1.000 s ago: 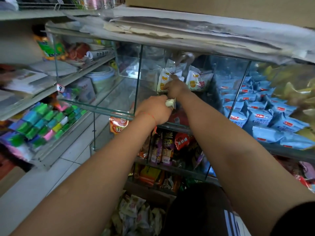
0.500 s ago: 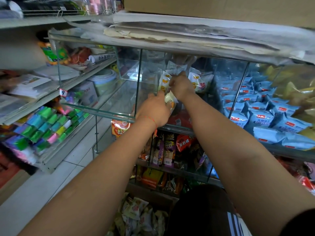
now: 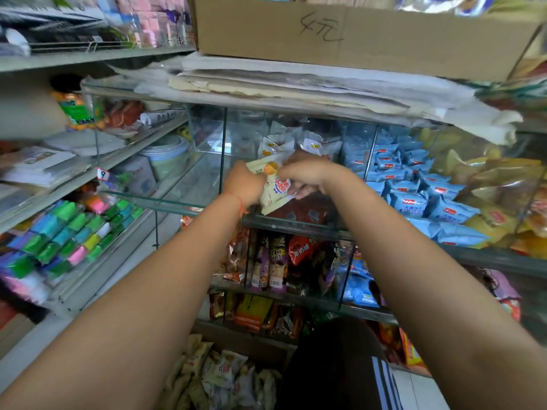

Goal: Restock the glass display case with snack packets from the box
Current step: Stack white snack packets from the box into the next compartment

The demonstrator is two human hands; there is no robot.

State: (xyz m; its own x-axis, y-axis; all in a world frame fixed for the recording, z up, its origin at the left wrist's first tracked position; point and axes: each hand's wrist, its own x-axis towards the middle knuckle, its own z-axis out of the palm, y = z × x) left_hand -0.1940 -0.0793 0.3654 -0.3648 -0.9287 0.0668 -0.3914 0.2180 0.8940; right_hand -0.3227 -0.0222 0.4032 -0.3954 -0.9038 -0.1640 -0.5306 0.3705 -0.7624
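Glass display case holds packets; both hands grip snack packet.

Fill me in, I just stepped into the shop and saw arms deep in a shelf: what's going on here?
A person is restocking a glass display case. Both hands hold one cream snack packet at the front of the middle compartment: the left hand grips its left side, the right hand pinches its right edge. Similar packets already stand at the back of that compartment. Blue packets fill the compartment to the right. Below, more cream packets wait in the box.
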